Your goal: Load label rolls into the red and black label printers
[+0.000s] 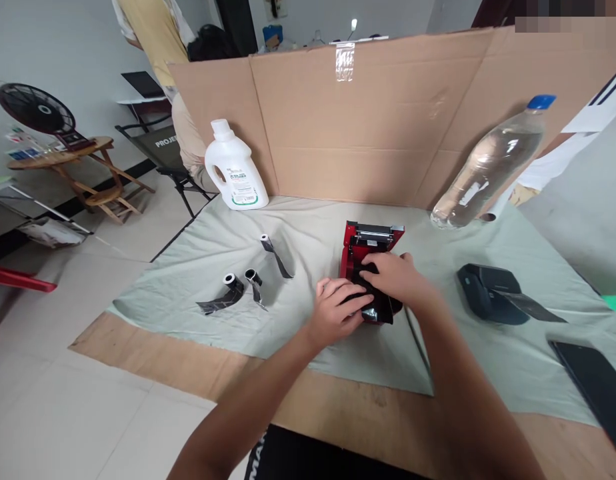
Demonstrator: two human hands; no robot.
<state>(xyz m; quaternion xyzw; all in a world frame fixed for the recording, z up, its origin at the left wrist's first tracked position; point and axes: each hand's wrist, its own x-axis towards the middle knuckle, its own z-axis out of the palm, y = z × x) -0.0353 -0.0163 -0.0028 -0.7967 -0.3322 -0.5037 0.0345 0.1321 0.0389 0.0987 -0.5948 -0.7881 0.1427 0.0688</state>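
A small red and black label printer point(349, 257) stands on the cloth in front of me with its lid raised. Black glossy paper lies in its bay and hangs over the near edge. My left hand point(338, 310) is closed over the printer's near left side, fingers curled onto the black paper. From the right, my right hand point(395, 277) reaches into the bay, its fingers bent against the black roll, which they partly hide. To the left lie a black paper roll point(230, 283), a second roll point(253, 277) and a third roll point(265, 241), each with a loose tail.
A black label printer point(488, 290) with a strip sticking out sits at right, near a dark phone point(593, 380). Behind, a white jug point(235, 170) and a tilted clear bottle point(493, 167) stand by a cardboard screen point(348, 127). A person point(158, 40) is beyond it.
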